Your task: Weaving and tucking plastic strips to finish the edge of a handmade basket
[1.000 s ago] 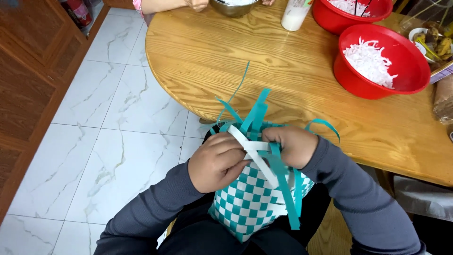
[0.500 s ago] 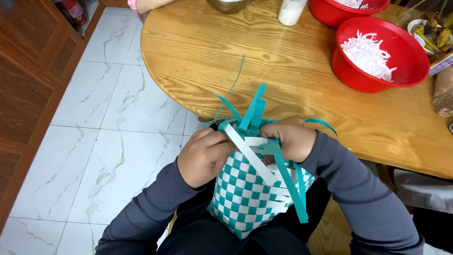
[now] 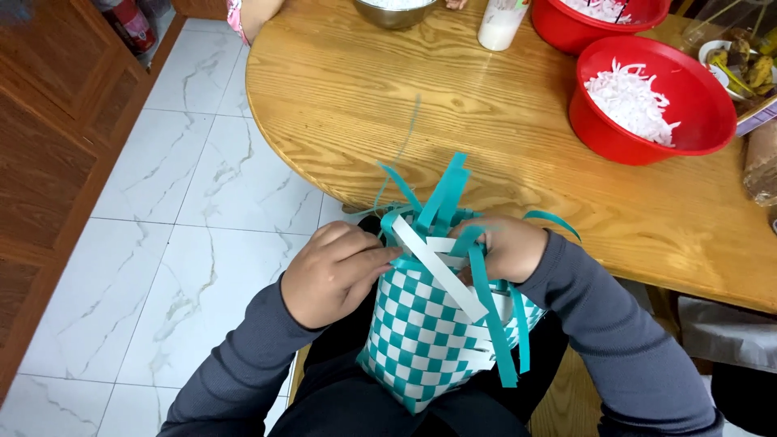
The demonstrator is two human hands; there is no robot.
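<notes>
Now the white strip (image 3: 437,267) lies lower across the woven basket (image 3: 425,344) on the lap than a second ago. Left hand (image 3: 336,271) pinches its top end; right hand (image 3: 506,247) grips teal strips (image 3: 441,194) at the rim. Weave advancing.

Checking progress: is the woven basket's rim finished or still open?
Unfinished: loose teal strips stick up from the woven basket, held by left hand and right hand.

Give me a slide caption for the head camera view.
Left hand and right hand grip strips at the rim of a teal-and-white checkered woven basket beside a round wooden table.
</notes>
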